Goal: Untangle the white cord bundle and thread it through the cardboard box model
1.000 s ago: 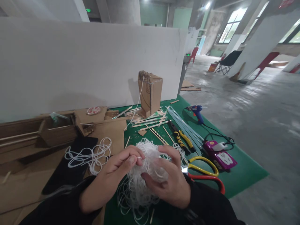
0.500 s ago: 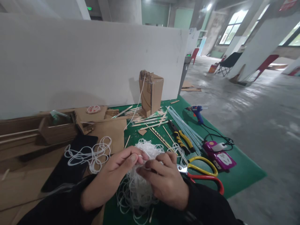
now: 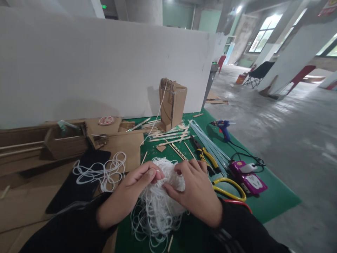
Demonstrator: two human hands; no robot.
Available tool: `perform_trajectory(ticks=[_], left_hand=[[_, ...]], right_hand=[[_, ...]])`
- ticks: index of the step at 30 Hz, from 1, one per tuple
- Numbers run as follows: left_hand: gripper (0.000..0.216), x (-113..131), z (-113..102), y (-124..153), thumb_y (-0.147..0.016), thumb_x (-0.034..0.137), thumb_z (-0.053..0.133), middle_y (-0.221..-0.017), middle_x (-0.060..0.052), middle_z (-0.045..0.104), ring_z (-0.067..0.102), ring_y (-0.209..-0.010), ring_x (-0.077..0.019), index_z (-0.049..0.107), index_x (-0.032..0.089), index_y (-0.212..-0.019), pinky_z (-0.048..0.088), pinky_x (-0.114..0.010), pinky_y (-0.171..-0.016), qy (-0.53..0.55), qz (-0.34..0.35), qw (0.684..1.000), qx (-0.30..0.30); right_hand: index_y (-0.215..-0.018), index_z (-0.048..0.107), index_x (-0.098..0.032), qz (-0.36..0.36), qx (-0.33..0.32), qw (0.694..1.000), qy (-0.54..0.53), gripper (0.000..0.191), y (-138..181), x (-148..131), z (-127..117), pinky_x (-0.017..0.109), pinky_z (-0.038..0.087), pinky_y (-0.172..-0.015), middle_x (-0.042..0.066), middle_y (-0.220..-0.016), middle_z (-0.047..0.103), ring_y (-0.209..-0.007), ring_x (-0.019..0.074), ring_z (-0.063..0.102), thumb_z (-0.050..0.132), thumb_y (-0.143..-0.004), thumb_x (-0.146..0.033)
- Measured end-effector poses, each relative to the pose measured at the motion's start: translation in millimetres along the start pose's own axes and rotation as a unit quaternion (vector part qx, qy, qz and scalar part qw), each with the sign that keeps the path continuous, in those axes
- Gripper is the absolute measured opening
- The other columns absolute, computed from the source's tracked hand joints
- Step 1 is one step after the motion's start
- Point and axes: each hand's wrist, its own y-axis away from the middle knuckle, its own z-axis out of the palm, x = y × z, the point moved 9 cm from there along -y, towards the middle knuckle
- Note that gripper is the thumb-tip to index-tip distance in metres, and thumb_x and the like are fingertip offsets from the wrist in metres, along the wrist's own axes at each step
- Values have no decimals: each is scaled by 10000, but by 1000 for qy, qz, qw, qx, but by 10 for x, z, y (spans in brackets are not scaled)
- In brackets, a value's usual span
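A tangled heap of white cord (image 3: 160, 211) lies on the green table top in front of me. My left hand (image 3: 142, 179) is closed at the heap's upper left, thumb and forefinger pinching a strand of the cord. On the heap's right side my right hand (image 3: 193, 188) is open, its thumb apart from the bent fingers, with its fingertips at the loops. Part of the heap is hidden under both hands. Large scissors with one yellow handle (image 3: 230, 189) and one red handle lie partly behind my right hand and forearm.
A cardboard box (image 3: 173, 103) stands at the back with thin wooden sticks (image 3: 171, 137) before it. To the right are pliers (image 3: 204, 154), clear glue sticks (image 3: 210, 146), a glue gun (image 3: 222, 128) and a purple power strip (image 3: 249, 177). Loose cord (image 3: 102, 172) lies left on a black slab.
My right hand has moved right, away from my left, and its fingers have spread. The left hand keeps its pinch on the cord. The view has shifted slightly.
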Motion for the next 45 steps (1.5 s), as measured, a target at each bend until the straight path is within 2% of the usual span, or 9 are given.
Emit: perform_trajectory(ticks=[6, 10, 13, 17, 21, 25, 32, 37, 45], left_hand=[[287, -84, -1, 5, -996, 397, 428, -863, -6, 552, 483, -831, -158, 614, 209, -884, 382, -258, -778, 28, -16, 999, -5], [279, -91, -30, -11, -1002, 373, 418, -857, -3, 554, 480, -814, -151, 610, 214, -877, 376, -256, -761, 52, -19, 998, 7], [257, -66, -60, -13, -1003, 354, 419, -835, 7, 512, 467, -773, -140, 606, 220, -887, 371, -250, -734, 51, -13, 998, 20], [250, -29, -89, -3, -998, 334, 428, -886, 8, 477, 450, -757, -131, 584, 215, -843, 368, -244, -705, 26, 5, 999, 28], [258, -9, -79, 2, -1006, 338, 400, -850, 7, 456, 439, -762, -142, 570, 217, -854, 372, -251, -704, 4, 10, 1000, 15], [278, 7, -57, 3, -1010, 333, 383, -828, 5, 467, 441, -758, -145, 567, 212, -842, 376, -254, -714, 1, 1, 1000, 3], [235, -71, -87, 0, -1003, 335, 409, -798, 7, 495, 478, -757, -148, 584, 217, -900, 400, -265, -721, 39, -16, 999, 19], [239, -81, -84, -12, -993, 342, 437, -788, 7, 511, 496, -715, -139, 591, 204, -872, 422, -264, -672, 83, -30, 996, 29], [247, -90, -57, -7, -993, 343, 447, -787, 1, 517, 503, -713, -134, 604, 197, -870, 431, -255, -662, 97, -29, 995, 22]], right_hand=[[-1077, 509, -177, -8, -21, 999, -38, 219, -104, 24, 24, 392, 335, -818, 35, -908, 609, -875, 226, 532, 550, -869, -120], [-1083, 518, -162, -13, 78, 996, -43, 297, -103, 25, -203, 409, 356, -828, 92, -1029, 560, -973, 255, 503, 492, -825, -16], [-1042, 561, -182, -73, 141, 986, -50, 288, -29, -99, -354, 410, 357, -814, 93, -1096, 531, -971, 250, 488, 509, -813, -16], [-965, 636, -242, -151, 71, 985, -49, 156, 15, -300, -166, 384, 323, -719, 41, -958, 564, -815, 216, 469, 589, -837, -166], [-912, 659, -223, -89, 32, 995, -36, 84, -31, -199, 29, 388, 333, -735, 46, -907, 563, -826, 221, 468, 619, -871, -284], [-922, 655, -195, -65, -1, 997, -38, 104, -44, -114, 107, 406, 353, -789, 68, -963, 558, -888, 233, 479, 614, -883, -283], [-926, 665, -217, -119, -19, 991, -50, 96, 10, -176, 144, 391, 378, -774, 65, -1026, 578, -880, 229, 455, 584, -890, -181], [-957, 675, -192, -126, -57, 985, -105, 122, 15, -200, 164, 401, 408, -803, 71, -1038, 584, -918, 238, 472, 579, -889, -226], [-800, 619, -169, -59, 11, 987, -149, 161, -35, -82, 135, 358, 427, -792, 58, -887, 611, -847, 198, 508, 543, -936, -209]])
